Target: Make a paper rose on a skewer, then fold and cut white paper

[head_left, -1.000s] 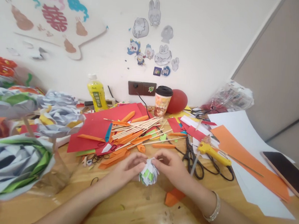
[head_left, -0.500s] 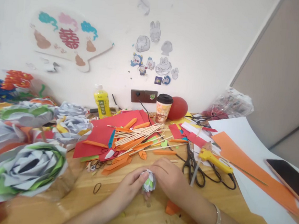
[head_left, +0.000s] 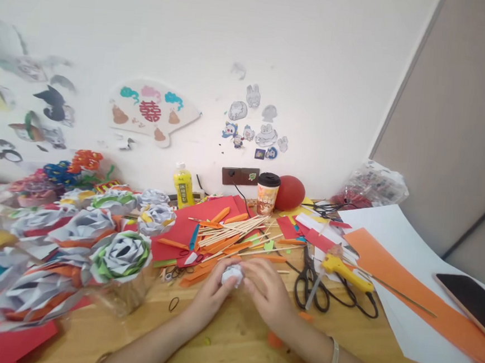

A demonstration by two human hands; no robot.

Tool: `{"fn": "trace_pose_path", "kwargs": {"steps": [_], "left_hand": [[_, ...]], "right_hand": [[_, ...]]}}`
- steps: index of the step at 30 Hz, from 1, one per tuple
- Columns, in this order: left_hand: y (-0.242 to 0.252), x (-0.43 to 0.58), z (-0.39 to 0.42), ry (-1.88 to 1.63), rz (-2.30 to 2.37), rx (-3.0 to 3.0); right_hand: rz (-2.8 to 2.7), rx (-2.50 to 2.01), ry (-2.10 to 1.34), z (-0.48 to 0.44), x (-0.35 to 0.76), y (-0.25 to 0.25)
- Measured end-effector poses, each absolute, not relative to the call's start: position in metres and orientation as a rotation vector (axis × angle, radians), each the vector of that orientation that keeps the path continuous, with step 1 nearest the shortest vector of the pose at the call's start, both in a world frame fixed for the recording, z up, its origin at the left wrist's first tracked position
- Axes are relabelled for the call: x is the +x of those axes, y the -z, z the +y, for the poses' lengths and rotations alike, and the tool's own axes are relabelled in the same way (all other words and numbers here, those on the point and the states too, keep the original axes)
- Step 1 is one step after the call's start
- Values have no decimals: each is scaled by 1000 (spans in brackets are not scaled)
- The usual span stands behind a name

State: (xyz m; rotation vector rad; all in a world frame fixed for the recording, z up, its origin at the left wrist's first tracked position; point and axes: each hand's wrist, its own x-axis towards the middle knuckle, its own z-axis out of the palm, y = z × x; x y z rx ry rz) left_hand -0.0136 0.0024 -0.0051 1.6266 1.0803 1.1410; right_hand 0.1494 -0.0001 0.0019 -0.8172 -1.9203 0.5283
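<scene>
Facing the counter (head_left: 195,357), I am seeing red paper (head_left: 11,339) lying at the near left edge. Above it, a crowd of paper flowers (head_left: 83,228) is spreading out, and 1 green-and-white flower (head_left: 121,256) is facing me at its right side. A yellow bottle (head_left: 184,187) is standing upright near the wall, and a small black loop (head_left: 173,303) is lying nearer to me on bare wood.

Red sheets (head_left: 178,221) are lying under orange strips (head_left: 195,277) and a loose heap of thin sticks (head_left: 232,233). In front of that pile, my left hand (head_left: 209,293) is grasping a small white paper bundle (head_left: 232,274), its thumb pressing on the near side. The bundle is sitting between my 2 hands. My right hand (head_left: 266,295) is resting curved just beside it; I cannot tell whether those fingers are pinching the paper.

Behind my hands, a lidded cup (head_left: 267,194) is standing beside a red balloon (head_left: 291,193). Black scissors (head_left: 309,282) are lying right of my right hand, with a yellow glue gun (head_left: 347,272) just beside them. Farther right, an orange sheet (head_left: 410,292) is lying across white paper (head_left: 391,218), and a phone (head_left: 470,303) is resting at the edge.
</scene>
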Motion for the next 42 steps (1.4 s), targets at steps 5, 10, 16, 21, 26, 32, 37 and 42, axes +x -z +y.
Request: {"fn": "trace_pose_path", "kwargs": {"steps": [5, 10, 16, 21, 26, 32, 37, 42], "left_hand": [[10, -17, 3, -1158, 1103, 1942], [9, -12, -2, -1159, 1024, 1998], [6, -7, -11, -1191, 955, 1986], [10, -8, -8, -1225, 971, 1933], [18, -12, -7, -1247, 952, 1885], [10, -14, -11, -1267, 1026, 1950], [-4, -12, -14, -1267, 1020, 2160], [2, -7, -19, -1292, 906, 2148]], "right_hand": [[-1703, -839, -1034, 14, 147, 17], [-1653, -646, -1340, 24, 149, 22], [-1637, -484, -1444, 24, 150, 21], [-1610, -434, -1493, 26, 153, 17], [-1595, -380, -1589, 23, 156, 12], [-1556, -362, -1700, 21, 157, 11], [-1491, -324, -1783, 19, 155, 13], [-1486, -304, -1799, 15, 150, 12]]}}
